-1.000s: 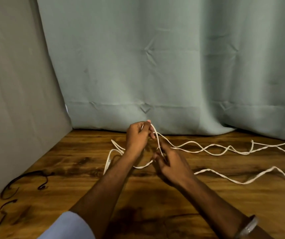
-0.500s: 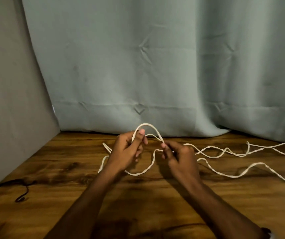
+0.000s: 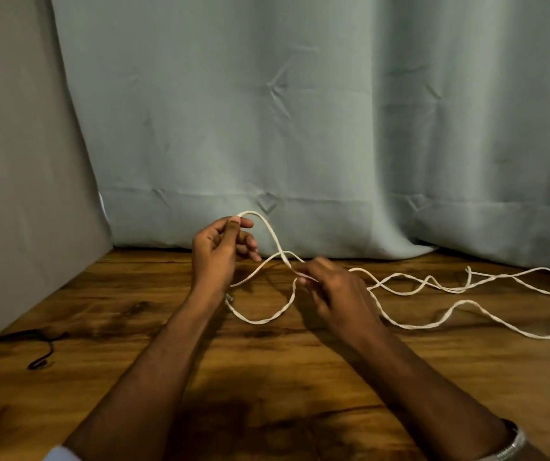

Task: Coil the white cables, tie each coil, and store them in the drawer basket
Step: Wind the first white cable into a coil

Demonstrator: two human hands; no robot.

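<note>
A long white cable (image 3: pixel 410 324) trails in loose waves over the wooden table (image 3: pixel 267 377) toward the right edge. My left hand (image 3: pixel 222 251) is raised above the table and pinches the cable between thumb and forefinger, with a loop arching up from it. That loop runs down to my right hand (image 3: pixel 330 291), which pinches the cable lower, just above the tabletop. Another slack loop hangs beneath both hands and rests on the wood. The cable's left end is hidden behind my left wrist. No drawer basket is in view.
A grey-green curtain (image 3: pixel 300 128) hangs along the back of the table. A grey wall panel (image 3: pixel 24 178) closes the left side. A thin black cable (image 3: pixel 37 347) lies at the table's left edge.
My hands have moved apart: the right hand slid down and right along the cable, and the loop between the hands has grown taller and wider.
</note>
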